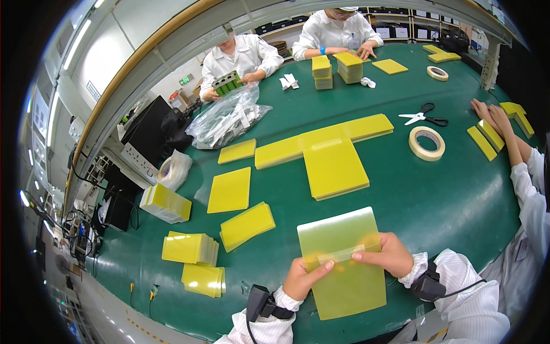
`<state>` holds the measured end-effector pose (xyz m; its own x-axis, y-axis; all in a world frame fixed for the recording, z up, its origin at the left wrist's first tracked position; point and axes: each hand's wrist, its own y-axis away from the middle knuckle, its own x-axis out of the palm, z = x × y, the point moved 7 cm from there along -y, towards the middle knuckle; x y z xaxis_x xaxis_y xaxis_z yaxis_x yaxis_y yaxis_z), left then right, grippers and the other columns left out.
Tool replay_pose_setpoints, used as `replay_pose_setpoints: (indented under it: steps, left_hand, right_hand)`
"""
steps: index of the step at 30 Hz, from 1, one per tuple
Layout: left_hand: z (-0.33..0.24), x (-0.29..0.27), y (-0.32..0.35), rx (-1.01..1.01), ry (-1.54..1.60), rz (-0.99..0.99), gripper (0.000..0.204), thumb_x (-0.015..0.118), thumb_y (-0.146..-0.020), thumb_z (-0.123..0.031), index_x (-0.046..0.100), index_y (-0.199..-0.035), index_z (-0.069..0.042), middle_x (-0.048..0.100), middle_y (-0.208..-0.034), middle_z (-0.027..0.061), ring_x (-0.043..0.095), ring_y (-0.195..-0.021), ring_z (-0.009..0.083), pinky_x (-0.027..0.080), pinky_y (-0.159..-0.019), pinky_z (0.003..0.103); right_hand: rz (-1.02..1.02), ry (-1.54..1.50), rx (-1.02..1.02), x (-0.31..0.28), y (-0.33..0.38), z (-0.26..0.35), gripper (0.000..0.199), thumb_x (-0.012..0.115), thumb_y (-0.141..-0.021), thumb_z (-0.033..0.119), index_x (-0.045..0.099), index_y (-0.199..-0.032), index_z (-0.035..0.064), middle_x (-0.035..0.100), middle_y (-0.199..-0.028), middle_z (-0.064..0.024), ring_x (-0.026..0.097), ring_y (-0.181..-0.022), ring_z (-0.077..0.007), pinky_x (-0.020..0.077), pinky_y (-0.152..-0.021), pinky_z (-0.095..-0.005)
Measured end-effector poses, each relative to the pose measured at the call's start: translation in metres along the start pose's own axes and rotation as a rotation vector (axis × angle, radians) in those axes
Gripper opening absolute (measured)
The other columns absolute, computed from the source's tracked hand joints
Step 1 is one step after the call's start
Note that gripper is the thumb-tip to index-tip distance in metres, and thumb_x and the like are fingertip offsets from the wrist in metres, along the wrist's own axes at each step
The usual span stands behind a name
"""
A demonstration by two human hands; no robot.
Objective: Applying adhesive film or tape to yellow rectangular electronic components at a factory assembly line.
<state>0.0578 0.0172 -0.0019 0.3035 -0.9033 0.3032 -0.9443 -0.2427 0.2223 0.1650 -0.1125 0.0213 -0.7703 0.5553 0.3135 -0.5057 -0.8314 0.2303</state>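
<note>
Yellow-green and faintly translucent, the thin sheet (344,258) we hold sits near us at the front edge of the green table (458,195), seen from the head camera looking down. Our left hand (301,278) pinches its left side, thumb on top and fingers curled beneath, while our right hand (389,252) closes on the right side, fingertips pressing a strip of clear tape (342,254) across the middle. We judge the sheet light, stiff and smooth, likely slippery on its faces, so the edges are the safest place to take hold. Farther out lie joined yellow panels (329,152), loose yellow sheets (230,189) to the left, and wrapped stacks (189,247) at the near left. A masking tape roll (427,143) and scissors (424,117) rest to the right. At the far side two people in white coats work beside a clear plastic bag (226,117), and another person's hands (492,117) reach in from the right onto yellow strips (486,137).
</note>
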Motion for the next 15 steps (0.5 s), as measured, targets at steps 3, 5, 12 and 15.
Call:
replay_pose_setpoints:
  steps: [3,5,12,15]
  left_hand:
    - [-0.001,0.001,0.002,0.019,-0.022,0.003,0.026,0.060,-0.089,-0.021,0.063,-0.102,0.002,0.066,-0.093,0.0065,0.060,-0.082,0.0110,0.047,-0.073,0.025]
    - [-0.003,0.002,0.002,0.039,-0.031,0.009,0.027,0.060,-0.090,-0.022,0.063,-0.102,0.002,0.066,-0.092,0.0062,0.060,-0.082,0.0109,0.047,-0.072,0.025]
    - [-0.003,-0.007,0.000,0.039,-0.179,-0.089,0.029,0.058,-0.091,-0.025,0.064,-0.098,0.003,0.066,-0.084,0.0048,0.060,-0.073,0.0096,0.047,-0.064,0.023]
    - [-0.010,-0.006,0.001,0.060,-0.203,-0.105,0.028,0.058,-0.090,-0.025,0.064,-0.095,0.002,0.066,-0.082,0.0045,0.059,-0.071,0.0093,0.047,-0.062,0.023]
  right_hand:
    - [-0.016,0.030,-0.001,-0.002,-0.002,-0.002,0.028,0.068,-0.082,0.012,0.062,-0.105,-0.0007,0.066,-0.096,-0.0058,0.061,-0.084,-0.0107,0.0491,-0.074,-0.0253]
    - [-0.022,0.034,0.020,-0.002,-0.001,-0.002,0.027,0.068,-0.082,0.012,0.062,-0.105,-0.0008,0.066,-0.096,-0.0059,0.061,-0.084,-0.0108,0.0491,-0.074,-0.0252]
    - [0.024,0.036,0.070,0.000,0.001,-0.004,0.028,0.065,-0.084,0.015,0.061,-0.106,-0.0020,0.065,-0.096,-0.0074,0.061,-0.083,-0.0113,0.0491,-0.073,-0.0250]
    - [0.048,0.063,0.053,-0.001,0.001,-0.005,0.027,0.063,-0.086,0.015,0.061,-0.106,-0.0026,0.066,-0.096,-0.0066,0.061,-0.084,-0.0117,0.0489,-0.073,-0.0255]
